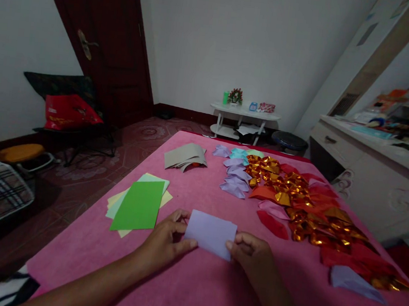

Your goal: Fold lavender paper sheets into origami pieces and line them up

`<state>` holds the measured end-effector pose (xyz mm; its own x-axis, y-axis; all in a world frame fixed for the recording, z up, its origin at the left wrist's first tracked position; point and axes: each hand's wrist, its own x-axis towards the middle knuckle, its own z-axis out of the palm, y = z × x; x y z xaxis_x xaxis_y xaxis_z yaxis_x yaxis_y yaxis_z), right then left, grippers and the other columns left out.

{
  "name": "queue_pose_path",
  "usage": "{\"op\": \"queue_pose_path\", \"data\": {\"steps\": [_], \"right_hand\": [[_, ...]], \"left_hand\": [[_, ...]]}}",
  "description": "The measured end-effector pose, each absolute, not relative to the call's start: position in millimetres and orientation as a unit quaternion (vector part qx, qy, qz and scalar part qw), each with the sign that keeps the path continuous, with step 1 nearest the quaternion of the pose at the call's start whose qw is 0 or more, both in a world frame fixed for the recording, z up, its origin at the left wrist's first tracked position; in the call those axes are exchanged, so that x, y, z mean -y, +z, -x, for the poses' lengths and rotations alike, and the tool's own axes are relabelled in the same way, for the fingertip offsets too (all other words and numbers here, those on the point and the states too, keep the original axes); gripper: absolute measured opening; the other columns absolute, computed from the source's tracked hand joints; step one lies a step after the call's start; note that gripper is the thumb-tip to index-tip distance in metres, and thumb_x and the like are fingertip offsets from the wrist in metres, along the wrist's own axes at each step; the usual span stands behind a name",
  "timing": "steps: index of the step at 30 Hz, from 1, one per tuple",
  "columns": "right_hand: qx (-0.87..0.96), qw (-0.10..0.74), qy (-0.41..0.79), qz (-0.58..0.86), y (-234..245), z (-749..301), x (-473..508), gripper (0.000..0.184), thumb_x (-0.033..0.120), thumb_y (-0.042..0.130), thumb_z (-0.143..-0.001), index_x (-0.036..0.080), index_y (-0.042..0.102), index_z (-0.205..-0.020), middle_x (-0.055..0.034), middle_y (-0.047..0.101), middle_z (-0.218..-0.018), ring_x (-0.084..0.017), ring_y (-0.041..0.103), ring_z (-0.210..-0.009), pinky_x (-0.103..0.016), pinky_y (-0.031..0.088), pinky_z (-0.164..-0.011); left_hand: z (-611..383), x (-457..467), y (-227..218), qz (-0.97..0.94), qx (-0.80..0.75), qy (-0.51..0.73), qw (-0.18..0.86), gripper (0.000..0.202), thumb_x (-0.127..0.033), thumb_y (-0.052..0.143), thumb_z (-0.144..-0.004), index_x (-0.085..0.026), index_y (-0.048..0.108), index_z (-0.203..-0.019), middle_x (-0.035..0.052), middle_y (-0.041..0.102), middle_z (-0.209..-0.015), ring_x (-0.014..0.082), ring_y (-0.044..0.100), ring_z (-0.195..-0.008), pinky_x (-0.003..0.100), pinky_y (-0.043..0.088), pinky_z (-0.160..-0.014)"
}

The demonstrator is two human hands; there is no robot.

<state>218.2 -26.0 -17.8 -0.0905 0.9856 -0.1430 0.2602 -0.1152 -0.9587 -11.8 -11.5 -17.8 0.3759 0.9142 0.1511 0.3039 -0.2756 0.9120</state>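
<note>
A light purple sheet of paper [210,232], seemingly folded double along one side, is held just over the pink tabletop between both hands. My left hand [171,237] pinches its left edge, thumb on the near side and fingers behind. At the lower right corner, my right hand [250,253] grips it between thumb and curled fingers. Left of my left hand lies a bright green sheet [140,204] on top of pale green and yellow sheets. Folded purple paper pieces [235,186] sit beyond my right hand.
Shiny gold folded papers [296,187] and red ones [273,224] cover the right side of the pink-covered table [182,292]. Grey sheets [185,156] lie at the far left. Beyond stand a small white table [243,111], a chair with a red bag [70,112] and a dresser [377,176].
</note>
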Motion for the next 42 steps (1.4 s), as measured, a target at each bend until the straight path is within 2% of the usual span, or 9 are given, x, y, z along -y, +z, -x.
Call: {"op": "queue_pose_path", "data": {"steps": [3,6,10,13,17,26,31,37,42], "right_hand": [[0.546,0.443,0.457,0.545,-16,-214,15,0.027,0.038,0.064,-0.067,0.019,0.048,-0.055,0.0042,0.042,-0.053,-0.011,0.041,-0.051,-0.022,0.030,-0.048],[0.569,0.475,0.432,0.515,-14,-211,3,0.026,0.035,0.066,-0.068,0.018,0.051,-0.056,0.0022,0.045,-0.060,-0.012,0.044,-0.056,-0.022,0.034,-0.052],[0.572,0.500,0.429,0.489,-17,-208,-6,0.026,0.035,0.064,-0.073,0.018,0.052,-0.058,0.0009,0.047,-0.063,-0.013,0.045,-0.059,-0.022,0.036,-0.053],[0.542,0.532,0.426,0.491,-22,-208,-6,0.028,0.038,0.062,-0.075,0.018,0.054,-0.057,-0.0004,0.050,-0.065,-0.015,0.048,-0.063,-0.023,0.038,-0.056],[0.486,0.547,0.442,0.519,-26,-210,-5,0.026,0.041,0.066,-0.070,0.017,0.059,-0.060,-0.0010,0.054,-0.065,-0.016,0.050,-0.064,-0.024,0.040,-0.056],[0.423,0.572,0.460,0.532,-20,-206,-1,0.025,0.031,0.071,-0.064,0.017,0.055,-0.051,-0.0031,0.061,-0.071,-0.016,0.052,-0.065,-0.025,0.039,-0.056],[0.380,0.592,0.469,0.534,-17,-208,0,0.023,0.028,0.072,-0.062,0.017,0.056,-0.049,-0.0037,0.066,-0.075,-0.016,0.055,-0.066,-0.025,0.040,-0.057],[0.378,0.594,0.466,0.535,-18,-210,0,0.022,0.028,0.073,-0.061,0.017,0.057,-0.050,-0.0053,0.069,-0.080,-0.018,0.059,-0.067,-0.027,0.043,-0.057],[0.373,0.602,0.458,0.537,-23,-211,-1,0.020,0.026,0.074,-0.059,0.017,0.058,-0.054,-0.0055,0.068,-0.081,-0.018,0.059,-0.069,-0.027,0.045,-0.059]], "left_hand": [[8,-1,-11,-0.662,-0.405,0.392,0.495,0.025,-0.039,0.066,-0.076,-0.016,0.074,-0.083,0.0099,0.060,-0.104,0.0220,0.054,-0.098,0.031,0.043,-0.087],[3,-19,-6,-0.583,-0.405,0.399,0.580,0.036,-0.045,0.066,-0.074,-0.010,0.073,-0.082,0.0087,0.064,-0.081,0.0176,0.056,-0.074,0.029,0.045,-0.071],[-7,-35,-10,-0.554,-0.428,0.443,0.559,0.035,-0.043,0.069,-0.071,-0.007,0.070,-0.073,0.0052,0.061,-0.067,0.0132,0.051,-0.061,0.024,0.040,-0.059],[-15,-33,-19,-0.580,-0.431,0.469,0.508,0.031,-0.039,0.066,-0.074,-0.009,0.068,-0.067,0.0042,0.061,-0.069,0.0125,0.050,-0.062,0.022,0.039,-0.058],[-21,-25,-24,-0.587,-0.433,0.454,0.511,0.028,-0.037,0.063,-0.077,-0.011,0.068,-0.067,0.0036,0.061,-0.072,0.0127,0.052,-0.064,0.021,0.039,-0.058],[-22,-17,-23,-0.627,-0.446,0.444,0.460,0.030,-0.034,0.058,-0.082,-0.012,0.067,-0.064,0.0045,0.060,-0.075,0.0142,0.054,-0.068,0.022,0.041,-0.060],[-22,-14,-23,-0.634,-0.454,0.447,0.438,0.032,-0.033,0.058,-0.082,-0.013,0.064,-0.059,0.0026,0.057,-0.068,0.0124,0.050,-0.063,0.021,0.039,-0.055],[-19,-13,-18,-0.627,-0.472,0.471,0.404,0.023,-0.031,0.058,-0.082,-0.016,0.069,-0.068,0.0043,0.065,-0.080,0.0160,0.059,-0.076,0.023,0.045,-0.066],[-19,-12,-15,-0.616,-0.483,0.481,0.395,0.020,-0.031,0.060,-0.080,-0.016,0.070,-0.071,0.0051,0.066,-0.080,0.0170,0.060,-0.077,0.025,0.047,-0.068]]}}
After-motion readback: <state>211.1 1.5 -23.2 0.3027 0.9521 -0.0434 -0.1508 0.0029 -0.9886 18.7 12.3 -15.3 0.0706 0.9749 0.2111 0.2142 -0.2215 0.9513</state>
